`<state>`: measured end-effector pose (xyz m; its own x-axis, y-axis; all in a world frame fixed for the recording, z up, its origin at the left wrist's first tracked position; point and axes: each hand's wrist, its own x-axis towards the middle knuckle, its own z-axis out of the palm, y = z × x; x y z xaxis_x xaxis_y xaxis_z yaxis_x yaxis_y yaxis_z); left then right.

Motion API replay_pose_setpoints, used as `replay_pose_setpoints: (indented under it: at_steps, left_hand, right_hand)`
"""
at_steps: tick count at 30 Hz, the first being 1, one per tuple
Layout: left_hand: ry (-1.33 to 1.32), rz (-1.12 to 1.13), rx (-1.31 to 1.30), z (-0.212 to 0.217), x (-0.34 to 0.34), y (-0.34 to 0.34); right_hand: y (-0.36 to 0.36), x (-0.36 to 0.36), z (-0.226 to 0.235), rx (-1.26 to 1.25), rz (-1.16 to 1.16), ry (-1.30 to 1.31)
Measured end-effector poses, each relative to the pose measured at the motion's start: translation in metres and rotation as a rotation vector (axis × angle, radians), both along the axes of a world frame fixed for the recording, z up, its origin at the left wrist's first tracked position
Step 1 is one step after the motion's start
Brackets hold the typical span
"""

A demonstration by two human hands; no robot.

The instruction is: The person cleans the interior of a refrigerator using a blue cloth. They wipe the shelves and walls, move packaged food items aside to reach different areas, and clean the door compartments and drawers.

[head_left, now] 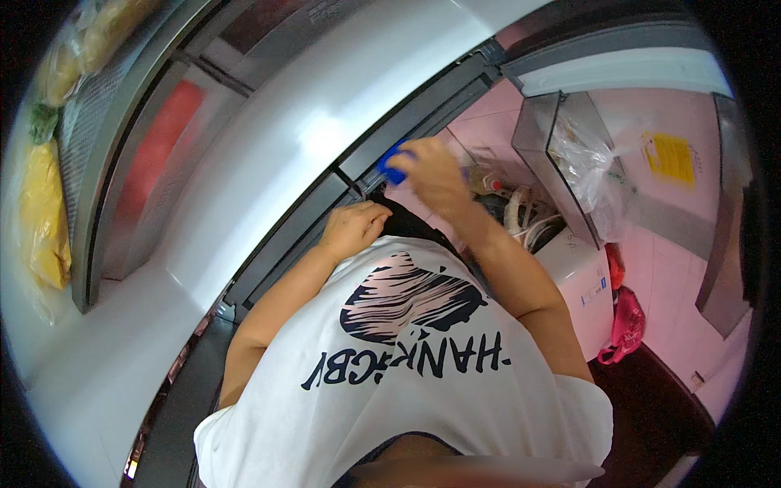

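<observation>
My right hand (439, 177) is closed round a small blue cloth or sponge (394, 165), blurred by motion. The blue thing lies against the dark grey edge (325, 199) of an open refrigerator. My left hand (355, 229) rests lower along the same edge, close to my waist. Its fingers are curled together with the tips turned down, and whatever is under them is hidden. Beyond the edge spreads the white lining (317, 122) of the refrigerator, with a bright glare on it.
On the left, a yellow package (46, 220) lies on a shelf, beside a see-through drawer front with something red (167, 138) behind it. To the right, an open door carries a clear bin (561, 154) with a plastic bag (590, 167). Below are a white box (573, 272) and a pink bag (626, 321).
</observation>
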<state>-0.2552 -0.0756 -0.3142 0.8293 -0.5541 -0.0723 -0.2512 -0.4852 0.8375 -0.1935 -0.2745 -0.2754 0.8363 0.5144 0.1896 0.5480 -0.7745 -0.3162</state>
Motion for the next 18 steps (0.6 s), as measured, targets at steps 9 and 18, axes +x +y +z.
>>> replay_pose_setpoints:
  at_steps: [9, 18]
  left_hand:
    - [0.020, -0.009, 0.027, 0.004, 0.003, -0.002]
    - [0.015, 0.015, -0.004, 0.006, 0.001, -0.003]
  right_hand:
    - [-0.021, 0.021, -0.030, -0.179, -0.093, -0.109]
    - [-0.103, 0.090, -0.040, -0.229, -0.524, -0.324]
